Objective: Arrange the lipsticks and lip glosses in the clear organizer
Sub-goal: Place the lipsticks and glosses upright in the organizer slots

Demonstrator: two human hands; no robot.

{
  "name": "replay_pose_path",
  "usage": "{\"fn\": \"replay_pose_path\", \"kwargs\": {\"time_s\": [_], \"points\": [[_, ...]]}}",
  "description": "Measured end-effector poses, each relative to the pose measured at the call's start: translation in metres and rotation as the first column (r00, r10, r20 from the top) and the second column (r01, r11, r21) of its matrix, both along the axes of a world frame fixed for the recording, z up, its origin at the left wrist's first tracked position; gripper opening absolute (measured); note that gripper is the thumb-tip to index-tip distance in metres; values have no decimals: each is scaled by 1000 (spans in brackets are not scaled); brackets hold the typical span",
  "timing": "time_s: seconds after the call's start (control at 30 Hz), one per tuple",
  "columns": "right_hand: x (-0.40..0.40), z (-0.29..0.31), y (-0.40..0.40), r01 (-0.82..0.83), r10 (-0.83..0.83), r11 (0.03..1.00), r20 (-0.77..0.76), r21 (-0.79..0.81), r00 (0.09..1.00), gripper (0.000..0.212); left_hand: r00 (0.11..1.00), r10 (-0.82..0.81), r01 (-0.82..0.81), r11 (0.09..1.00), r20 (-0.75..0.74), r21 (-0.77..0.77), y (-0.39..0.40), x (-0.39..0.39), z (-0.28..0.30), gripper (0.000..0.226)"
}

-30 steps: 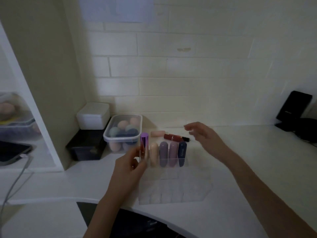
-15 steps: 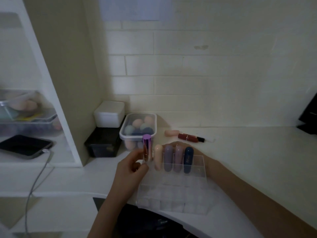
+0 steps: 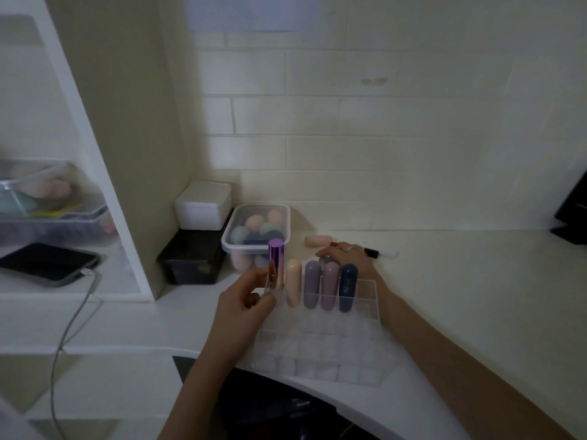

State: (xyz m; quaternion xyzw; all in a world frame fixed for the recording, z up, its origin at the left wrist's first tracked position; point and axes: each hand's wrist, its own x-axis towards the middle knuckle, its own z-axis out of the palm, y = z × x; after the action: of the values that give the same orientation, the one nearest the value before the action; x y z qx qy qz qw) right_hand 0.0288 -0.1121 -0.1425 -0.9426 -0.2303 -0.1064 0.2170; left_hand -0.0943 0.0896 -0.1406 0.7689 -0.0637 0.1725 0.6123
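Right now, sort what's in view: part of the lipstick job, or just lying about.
Job: clear organizer, purple lipstick in left hand, four tubes standing in the back row, red lip gloss under right hand.
Lying about: sponge tub, white box, phone.

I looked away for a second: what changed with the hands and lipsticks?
The right hand dropped behind the organizer onto the red lip gloss; whether it grips it is unclear. The left hand still holds the purple lipstick at the back row's left end. The four other tubes stayed put.
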Motion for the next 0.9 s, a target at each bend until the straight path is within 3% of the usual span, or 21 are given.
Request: {"fn": "replay_pose_path", "kwargs": {"time_s": [0.07,0.37,0.5,0.63,0.77,0.9], "points": [[-3,-4,-7,44,-43,999,62,-18,997,37,1000,-5,5,1000,-7,1,0,2,0,33],[-9,-12,-51,125,-135,933,6,337,991,15,999,-36,37,999,-8,35,-4,14,1,28],[-19,-1,-51,165,-105,786,-135,596,985,20,1000,-8,9,999,-4,39,-13,17,7,24],[-19,3,-64,302,-199,621,-227,724,953,30,1000,3,-2,998,-7,55,-15,20,8,34],[-17,-1,-83,378,-291,683,-242,624,926,20,998,60,-61,996,14,70,-13,20,4,23],[-18,0,-86,345,-221,765,-282,544,934,20,996,90,-91,994,21,66,-12,21,4,24]]}}
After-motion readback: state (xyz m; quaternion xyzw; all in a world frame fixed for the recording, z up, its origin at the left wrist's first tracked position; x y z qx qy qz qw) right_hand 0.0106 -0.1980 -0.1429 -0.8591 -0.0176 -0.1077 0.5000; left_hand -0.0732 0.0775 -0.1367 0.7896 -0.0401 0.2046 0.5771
